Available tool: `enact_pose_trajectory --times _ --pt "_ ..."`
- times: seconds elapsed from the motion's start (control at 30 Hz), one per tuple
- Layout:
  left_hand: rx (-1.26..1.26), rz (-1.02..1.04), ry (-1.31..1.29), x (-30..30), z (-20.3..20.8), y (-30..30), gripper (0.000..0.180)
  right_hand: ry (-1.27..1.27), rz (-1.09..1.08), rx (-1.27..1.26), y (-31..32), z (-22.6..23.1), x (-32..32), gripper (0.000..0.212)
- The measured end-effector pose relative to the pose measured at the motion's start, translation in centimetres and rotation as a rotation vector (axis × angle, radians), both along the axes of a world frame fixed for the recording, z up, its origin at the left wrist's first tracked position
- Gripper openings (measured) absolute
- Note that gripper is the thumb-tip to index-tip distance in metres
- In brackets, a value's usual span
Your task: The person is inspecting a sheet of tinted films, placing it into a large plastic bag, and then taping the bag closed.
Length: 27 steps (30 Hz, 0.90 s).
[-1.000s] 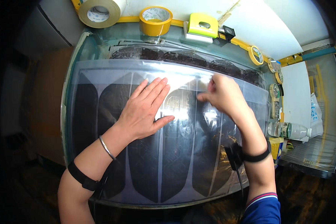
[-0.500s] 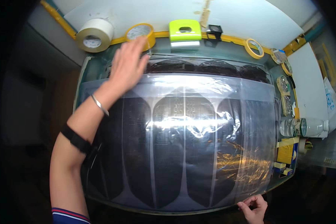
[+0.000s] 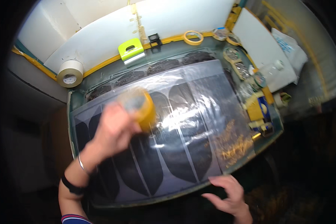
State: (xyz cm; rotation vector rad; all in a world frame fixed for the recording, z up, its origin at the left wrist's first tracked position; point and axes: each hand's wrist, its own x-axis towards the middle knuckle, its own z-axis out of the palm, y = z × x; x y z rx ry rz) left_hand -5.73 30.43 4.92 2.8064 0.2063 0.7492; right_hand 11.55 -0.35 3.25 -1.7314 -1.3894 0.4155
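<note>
A wide roll of yellow tape (image 3: 149,112), smeared by motion, is gripped in my left hand (image 3: 115,127) above the sheets. Beneath it lies a clear plastic film (image 3: 209,89) over a dark printed sheet (image 3: 142,164) with long rounded shapes. Close to the near edge of the glass table (image 3: 168,193), my right hand (image 3: 229,196) has thumb and fingers apart with nothing between them. Its fingertips are by the sheet's near right corner.
Along the back stand a white tape roll (image 3: 70,74), a green hole punch (image 3: 131,49), a small black folding stand (image 3: 155,40) and a narrow yellow tape roll (image 3: 193,37). On the right lie a clear bottle (image 3: 265,72) and a yellow-and-blue box (image 3: 255,108).
My left hand has picked up the yellow tape roll from the back edge and brought it over the film. My right hand's pinched fingers have spread. The view has turned and shifted.
</note>
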Motion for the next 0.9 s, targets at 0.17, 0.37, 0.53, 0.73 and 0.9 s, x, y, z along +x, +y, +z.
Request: enact_pose_trajectory --times 0.17,0.37,0.53,0.73,0.9 --pt "-0.920 -0.377 0.393 -5.0 3.8 -14.8 0.027 0.019 0.429 -0.016 1.6 2.7 -7.9 0.068" --pt "-0.787 -0.070 -0.017 -10.8 9.1 -17.5 0.094 0.452 0.061 -0.160 -2.9 6.0 -11.7 0.042" --pt "-1.031 0.146 -0.002 -12.1 10.0 -23.9 0.083 0.941 0.311 0.003 -2.9 8.1 -11.1 0.051" --pt "-0.903 0.402 -0.318 -9.9 9.3 -29.1 0.052 0.778 0.812 0.064 -4.0 9.0 -7.1 0.055" --pt "-0.985 0.449 -0.227 -5.7 10.6 -32.3 0.045 0.757 1.011 -0.006 -6.1 9.4 -2.1 0.053"
